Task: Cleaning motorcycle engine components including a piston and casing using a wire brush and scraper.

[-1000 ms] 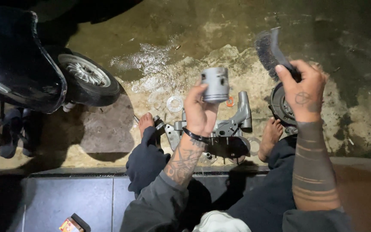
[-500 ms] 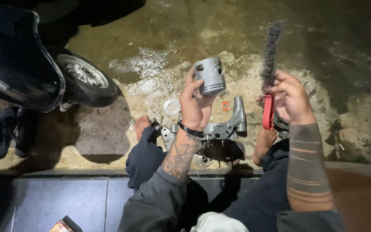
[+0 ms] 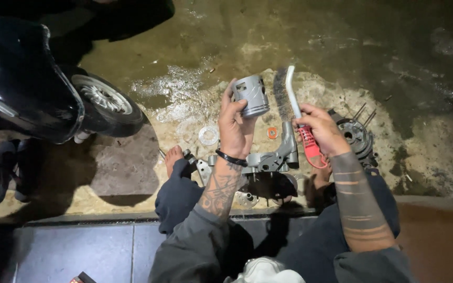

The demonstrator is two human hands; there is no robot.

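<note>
While the person sits low at the bottom of the frame with both forearms raised, the left hand (image 3: 235, 128) grips a grey metal piston (image 3: 251, 95) from below, its fingers wrapped around the lower side so that the piston stands near the centre of the frame, a little above the middle. The right hand (image 3: 321, 130) is closed around the red handle of a wire brush (image 3: 292, 99), fingers pressed together on the grip. The long axis of the brush runs almost upright in the picture, with a white back and dark bristles turned toward the left, so the bristles lie just beside the right side of the piston; I cannot tell if they touch. Under the hands, on the wet concrete floor (image 3: 342, 47), lies a grey engine casing (image 3: 268, 160), with a bare foot (image 3: 173, 157) at its left and a round dark engine part (image 3: 356, 135) at its right. A small washer (image 3: 208, 135) lies near. Farther, in the upper left, stands a black scooter (image 3: 22, 84) with its front wheel (image 3: 103, 99).
</note>
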